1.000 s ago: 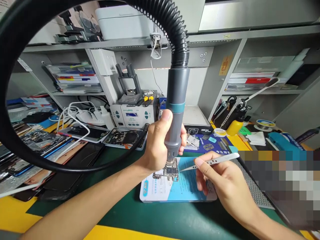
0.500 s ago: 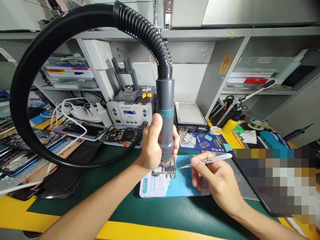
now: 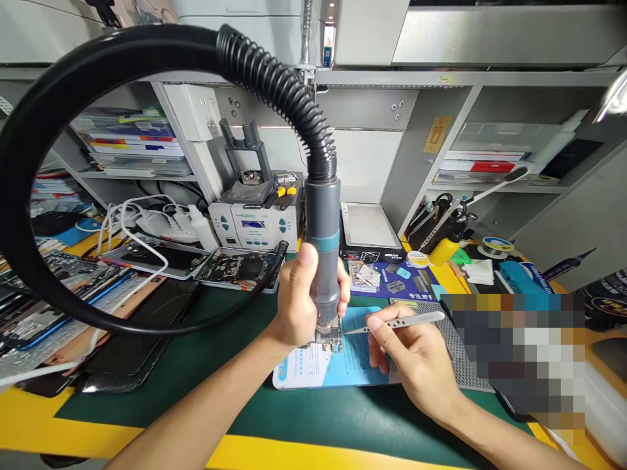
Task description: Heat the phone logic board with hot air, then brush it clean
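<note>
Underneath, green mat [image 3: 206, 365] on yellow bench [image 3: 29, 418]; left hand [image 3: 298, 300] clenched round hot-air handle [image 3: 323, 254], right hand [image 3: 416, 365] pinching tweezers [image 3: 401, 322].

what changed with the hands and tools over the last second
Little beyond the camera's shift. The left hand keeps the hot air handpiece upright, nozzle over the circuit board. The right hand still pinches the tweezers, whose tip stays at the board's right edge. Nothing was grasped or released; the board remains on the blue mat.

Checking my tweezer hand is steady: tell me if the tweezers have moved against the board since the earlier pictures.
Yes, slightly. The tweezers tip has closed in leftward and now sits at the board edge, beside the nozzle; earlier a small gap showed.
</note>
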Motion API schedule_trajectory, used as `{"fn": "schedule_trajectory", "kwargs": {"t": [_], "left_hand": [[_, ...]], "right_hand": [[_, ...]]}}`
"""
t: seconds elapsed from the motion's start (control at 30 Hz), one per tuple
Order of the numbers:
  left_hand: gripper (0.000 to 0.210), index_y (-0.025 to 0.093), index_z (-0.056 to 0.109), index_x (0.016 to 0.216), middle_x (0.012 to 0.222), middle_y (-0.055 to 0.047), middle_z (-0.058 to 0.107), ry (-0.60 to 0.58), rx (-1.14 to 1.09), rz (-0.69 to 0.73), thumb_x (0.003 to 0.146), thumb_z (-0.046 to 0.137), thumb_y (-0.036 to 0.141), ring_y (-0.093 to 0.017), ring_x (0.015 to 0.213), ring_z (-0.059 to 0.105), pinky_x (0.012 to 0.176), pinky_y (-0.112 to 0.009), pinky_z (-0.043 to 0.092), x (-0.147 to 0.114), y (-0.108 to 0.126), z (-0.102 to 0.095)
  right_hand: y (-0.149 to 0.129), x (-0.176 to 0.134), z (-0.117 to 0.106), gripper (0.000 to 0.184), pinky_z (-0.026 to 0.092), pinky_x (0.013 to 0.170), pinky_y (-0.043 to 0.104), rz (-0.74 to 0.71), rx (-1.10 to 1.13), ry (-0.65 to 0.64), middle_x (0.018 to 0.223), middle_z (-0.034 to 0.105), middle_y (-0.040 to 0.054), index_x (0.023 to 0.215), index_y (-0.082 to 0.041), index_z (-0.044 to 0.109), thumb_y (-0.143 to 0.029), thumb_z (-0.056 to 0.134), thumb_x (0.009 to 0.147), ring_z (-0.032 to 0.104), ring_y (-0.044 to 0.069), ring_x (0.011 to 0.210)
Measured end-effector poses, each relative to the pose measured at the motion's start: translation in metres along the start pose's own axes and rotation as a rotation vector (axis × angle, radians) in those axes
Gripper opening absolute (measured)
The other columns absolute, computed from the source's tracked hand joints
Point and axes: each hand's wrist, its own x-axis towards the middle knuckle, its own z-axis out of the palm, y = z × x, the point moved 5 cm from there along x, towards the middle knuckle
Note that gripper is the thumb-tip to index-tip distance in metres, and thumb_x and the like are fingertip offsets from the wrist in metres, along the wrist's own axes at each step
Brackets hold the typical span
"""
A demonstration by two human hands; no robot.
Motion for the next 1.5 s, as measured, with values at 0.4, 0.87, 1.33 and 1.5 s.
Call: {"fn": "schedule_trajectory", "kwargs": {"t": [0.4,0.87,1.33,1.5], "left_hand": [[0.082,0.019,0.070,0.088,0.067,0.003,0.066,-0.033,-0.129,0.038,0.104,0.060,0.099,-0.011,0.055,0.062,0.053,-0.026,0.054,-0.003,-0.012,-0.025],[0.049,0.017,0.076,0.137,0.126,-0.009,0.081,-0.062,-0.176,0.032,0.113,0.078,0.060,-0.020,0.105,0.079,0.092,-0.039,0.073,0.009,-0.032,-0.054],[0.047,0.023,0.078,0.146,0.152,-0.013,0.077,-0.039,-0.115,-0.044,0.113,0.078,0.058,-0.029,0.133,0.077,0.114,-0.050,0.073,0.012,-0.026,-0.027],[0.046,0.024,0.078,0.146,0.152,-0.013,0.077,0.011,-0.122,-0.089,0.113,0.079,0.057,-0.029,0.133,0.077,0.113,-0.050,0.073,0.016,-0.034,-0.028]], "right_hand": [[0.020,-0.005,-0.035,0.030,0.075,0.091,0.042,-0.520,-0.294,0.164,0.133,0.085,0.0090,0.138,-0.021,0.081,-0.044,0.083,0.119,0.084,0.023,0.105],[0.061,0.025,-0.037,0.042,0.073,0.109,0.054,-0.674,-0.514,0.376,0.157,0.079,0.0137,0.154,-0.023,0.078,-0.044,0.084,0.117,0.083,0.031,0.129],[0.068,-0.006,-0.037,0.042,0.074,0.106,0.053,-0.608,-0.373,0.637,0.154,0.080,0.0132,0.153,-0.022,0.078,-0.044,0.084,0.117,0.083,0.031,0.127],[0.070,-0.006,-0.034,0.041,0.075,0.103,0.051,-0.537,-0.326,0.615,0.150,0.081,0.0124,0.151,-0.022,0.078,-0.045,0.084,0.118,0.084,0.029,0.123]]}}
